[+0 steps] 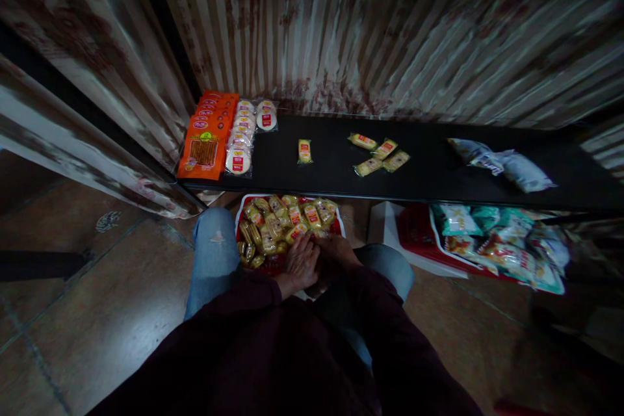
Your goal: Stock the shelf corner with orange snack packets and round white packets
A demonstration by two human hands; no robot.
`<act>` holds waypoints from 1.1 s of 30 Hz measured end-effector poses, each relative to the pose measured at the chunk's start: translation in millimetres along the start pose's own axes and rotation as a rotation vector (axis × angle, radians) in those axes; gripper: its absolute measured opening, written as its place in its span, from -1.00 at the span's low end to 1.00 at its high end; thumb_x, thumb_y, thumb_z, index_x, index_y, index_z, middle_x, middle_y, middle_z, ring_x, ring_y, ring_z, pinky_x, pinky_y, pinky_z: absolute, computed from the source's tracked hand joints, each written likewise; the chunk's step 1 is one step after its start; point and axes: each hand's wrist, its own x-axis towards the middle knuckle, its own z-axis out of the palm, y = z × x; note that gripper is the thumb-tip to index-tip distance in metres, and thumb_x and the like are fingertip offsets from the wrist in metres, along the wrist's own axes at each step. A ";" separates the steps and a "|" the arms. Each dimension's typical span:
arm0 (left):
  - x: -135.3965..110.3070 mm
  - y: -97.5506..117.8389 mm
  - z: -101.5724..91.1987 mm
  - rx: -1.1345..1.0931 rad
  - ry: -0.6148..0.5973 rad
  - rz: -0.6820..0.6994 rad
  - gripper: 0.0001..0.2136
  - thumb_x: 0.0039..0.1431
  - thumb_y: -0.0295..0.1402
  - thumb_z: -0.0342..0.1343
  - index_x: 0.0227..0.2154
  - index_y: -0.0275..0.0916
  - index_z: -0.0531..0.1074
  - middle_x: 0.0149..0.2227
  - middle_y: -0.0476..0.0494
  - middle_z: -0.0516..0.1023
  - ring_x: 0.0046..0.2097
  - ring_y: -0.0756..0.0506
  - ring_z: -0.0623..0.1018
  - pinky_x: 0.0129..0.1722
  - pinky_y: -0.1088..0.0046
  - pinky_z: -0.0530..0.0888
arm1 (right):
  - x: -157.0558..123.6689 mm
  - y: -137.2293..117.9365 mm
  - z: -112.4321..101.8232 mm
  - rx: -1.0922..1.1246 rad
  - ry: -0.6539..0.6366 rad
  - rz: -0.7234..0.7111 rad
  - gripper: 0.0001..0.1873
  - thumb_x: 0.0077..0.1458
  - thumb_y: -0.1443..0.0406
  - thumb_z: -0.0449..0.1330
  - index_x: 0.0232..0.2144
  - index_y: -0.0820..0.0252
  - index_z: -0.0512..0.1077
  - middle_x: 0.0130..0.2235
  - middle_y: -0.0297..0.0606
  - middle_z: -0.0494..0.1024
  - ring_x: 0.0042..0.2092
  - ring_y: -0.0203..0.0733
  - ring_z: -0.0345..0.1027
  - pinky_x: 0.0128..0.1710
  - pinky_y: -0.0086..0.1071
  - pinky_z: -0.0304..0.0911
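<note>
My left hand (302,263) and my right hand (336,253) are together at the near edge of a red and white box (240,216) full of small yellow snack packets (285,220). The left hand lies over the right, fingers stretched toward the packets. The right hand's fingers are mostly hidden under the left. The box sits between my knees in blue jeans. On the black shelf (429,182) above lie a single yellow packet (305,151) and a loose group of several yellow packets (380,155).
Orange packets (207,136) and white round packets (241,136) are stacked at the shelf's left end. Pale blue bags (507,162) lie at its right. Another box with green and white bags (497,240) stands on the floor to the right. A corrugated wall is behind.
</note>
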 end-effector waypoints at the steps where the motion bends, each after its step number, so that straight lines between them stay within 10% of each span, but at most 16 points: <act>1: -0.1 0.2 -0.2 0.013 -0.004 0.023 -0.55 -0.05 -0.34 0.10 -0.04 -0.40 0.35 -0.01 -0.41 0.44 0.25 -0.31 0.21 0.27 -0.02 0.08 | -0.6 0.2 -1.0 0.003 -0.008 0.020 -0.63 0.18 0.04 0.07 -0.25 0.15 0.54 -0.30 -0.17 0.62 -0.23 -0.16 0.51 -0.33 -0.47 0.29; 17: 1.3 -14.2 25.8 0.171 -0.039 0.061 -0.83 0.23 -0.41 0.01 -0.16 -0.18 0.45 -0.14 -0.09 0.53 0.07 -0.09 0.41 0.18 0.23 0.27 | -7.1 -4.6 -7.1 -0.108 -0.076 0.017 -0.56 0.16 0.00 0.06 -0.14 0.18 0.49 -0.15 -0.03 0.60 -0.08 -0.01 0.49 -0.20 -0.33 0.30; 33: -4.6 -5.6 1.0 0.192 0.031 0.225 -0.83 0.27 -0.46 -0.04 -0.15 -0.19 0.41 -0.10 -0.09 0.51 -0.02 -0.07 0.45 0.13 0.28 0.30 | -47.3 -2.4 -2.9 -0.023 0.215 0.076 -0.56 0.16 0.04 0.07 -0.06 0.21 0.41 -0.19 -0.05 0.57 -0.23 -0.09 0.50 -0.31 -0.41 0.27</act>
